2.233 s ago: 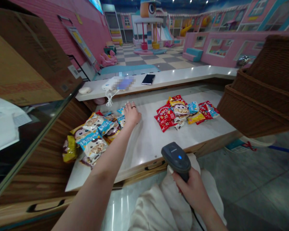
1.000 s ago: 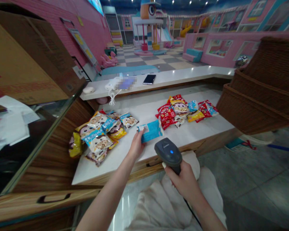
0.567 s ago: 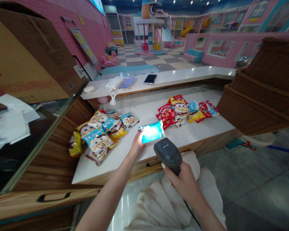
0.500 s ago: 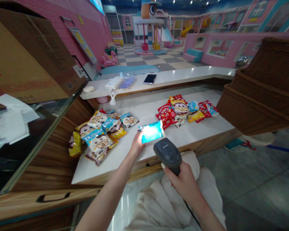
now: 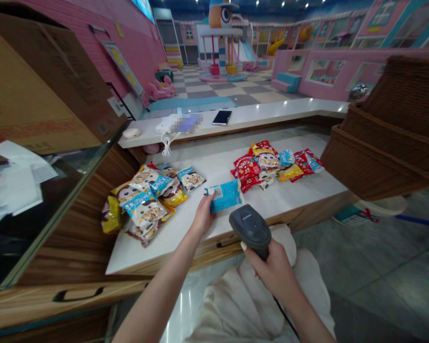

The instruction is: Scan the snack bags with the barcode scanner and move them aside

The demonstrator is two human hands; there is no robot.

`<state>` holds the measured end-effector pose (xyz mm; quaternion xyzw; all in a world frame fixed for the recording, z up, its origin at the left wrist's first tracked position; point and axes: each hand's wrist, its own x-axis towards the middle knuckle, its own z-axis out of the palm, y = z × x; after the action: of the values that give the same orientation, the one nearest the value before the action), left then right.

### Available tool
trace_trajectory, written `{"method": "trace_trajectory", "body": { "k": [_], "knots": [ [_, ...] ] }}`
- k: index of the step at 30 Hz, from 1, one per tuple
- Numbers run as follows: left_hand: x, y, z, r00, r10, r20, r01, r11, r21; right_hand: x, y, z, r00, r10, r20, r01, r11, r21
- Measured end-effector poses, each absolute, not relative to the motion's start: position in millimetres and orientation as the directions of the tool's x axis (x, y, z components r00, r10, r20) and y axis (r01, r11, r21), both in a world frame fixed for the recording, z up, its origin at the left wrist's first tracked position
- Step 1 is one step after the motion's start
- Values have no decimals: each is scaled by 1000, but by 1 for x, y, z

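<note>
My left hand [image 5: 203, 213] grips the left end of a blue snack bag [image 5: 226, 196], whose printed back with a white barcode label faces up. My right hand [image 5: 268, 267] is wrapped round the handle of a dark grey barcode scanner [image 5: 249, 226]. The scanner's head points at the bag from just below right, apart from it. Left of the bag lies a pile of blue, white and yellow snack bags [image 5: 146, 207]. To its upper right is a second group of red, yellow and blue snack bags [image 5: 268, 161]. Both groups rest on the white counter [image 5: 186, 228].
A raised white ledge behind carries a phone [image 5: 222, 117] and a white cable [image 5: 166, 145]. A large cardboard box [image 5: 50, 90] and papers [image 5: 17, 176] sit at left on a glass-topped case. Stacked wicker baskets [image 5: 389, 128] stand at right, above a white bucket [image 5: 386, 209].
The bright light on the blue snack bag has gone out, and its barcode label now shows. Both hands have stayed nearly in place.
</note>
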<state>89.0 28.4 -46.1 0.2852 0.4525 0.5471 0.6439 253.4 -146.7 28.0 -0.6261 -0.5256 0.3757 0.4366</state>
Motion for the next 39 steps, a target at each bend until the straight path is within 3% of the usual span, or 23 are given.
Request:
{"method": "trace_trajectory", "body": {
  "k": [8, 10, 13, 15, 19, 22, 25, 34, 39],
  "knots": [
    [96, 39, -30, -120, 954, -274, -430, 199, 881, 265, -153, 25, 193, 981, -32, 338, -96, -936],
    [106, 48, -19, -150, 980, -134, -326, 79, 942, 269, -154, 25, 195, 980, -38, 341, -104, -934],
    [132, 65, 1, -85, 969, 231, -82, -238, 968, 274, -155, 27, 204, 978, -50, 337, -118, -934],
    [155, 80, 14, -8, 908, 419, 57, -418, 907, 276, -156, 28, 206, 977, -59, 334, -127, -934],
    [208, 112, 30, 170, 786, 595, 284, -617, 734, 279, -157, 29, 225, 972, -65, 327, -139, -935],
    [240, 132, 26, 398, 726, 561, 404, -688, 603, 283, -157, 28, 257, 964, -64, 326, -149, -934],
    [255, 144, 20, 499, 733, 463, 480, -678, 556, 285, -157, 25, 271, 961, -54, 327, -144, -934],
    [199, 120, 26, 443, 726, 526, 476, -688, 548, 281, -155, 26, 232, 971, -51, 337, -129, -932],
    [117, 110, -4, 248, 844, 476, 648, -510, 566, 279, -155, 23, 216, 975, -55, 346, -129, -929]
  ]
}}
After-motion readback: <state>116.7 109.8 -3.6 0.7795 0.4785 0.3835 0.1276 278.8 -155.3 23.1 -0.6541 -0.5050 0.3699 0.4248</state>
